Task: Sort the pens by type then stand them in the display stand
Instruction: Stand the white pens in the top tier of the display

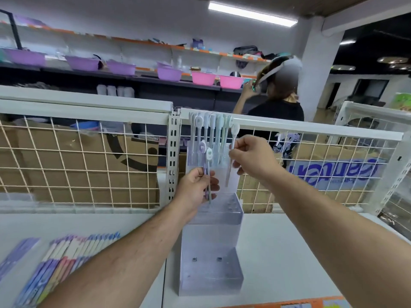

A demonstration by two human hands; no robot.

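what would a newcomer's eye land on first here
The two hands in the centre draw the eye: the right hand pinches a white pen nearly upright, and the left hand grips two capped pens. Between and below them stands the clear tiered display stand, a row of pens already standing in its top tier. Colourful flat packs lie at lower left on the shelf.

Left hand (194,188): two pens (208,154). Right hand (253,156): one pen (234,130). One display stand (210,240).

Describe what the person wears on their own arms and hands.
Nothing visible: the left hand and right hand are bare, without gloves, rings or a watch. The left forearm and right forearm are uncovered to the frame edge; no sleeves show.
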